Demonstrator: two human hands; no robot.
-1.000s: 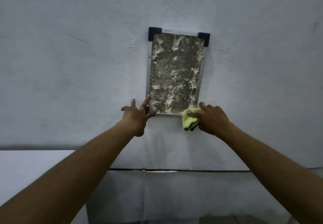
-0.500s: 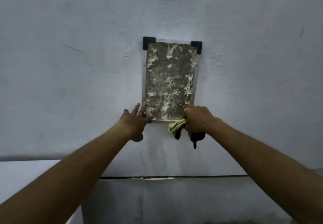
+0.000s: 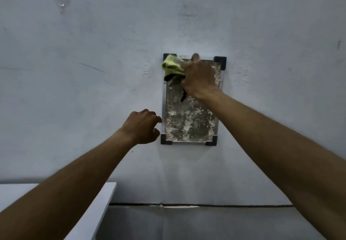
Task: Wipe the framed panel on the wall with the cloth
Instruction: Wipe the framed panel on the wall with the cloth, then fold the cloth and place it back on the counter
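A framed panel (image 3: 190, 121) hangs on the grey wall, with black corner brackets and a mottled grey surface crusted with white patches. My right hand (image 3: 199, 78) presses a yellow-green cloth (image 3: 172, 66) against the panel's top left corner; a dark edge of the cloth hangs below the hand. My left hand (image 3: 143, 126) rests on the wall beside the panel's lower left edge, fingers curled and holding nothing. The panel's upper part is hidden behind my right hand and the cloth.
A white tabletop (image 3: 101, 202) juts in at the lower left, below my left forearm. A dark horizontal seam (image 3: 206, 205) runs across the wall beneath the panel.
My right hand has carried the cloth from the panel's bottom edge up to its top left corner. My left hand has slid off the bottom left corner and curled its fingers.
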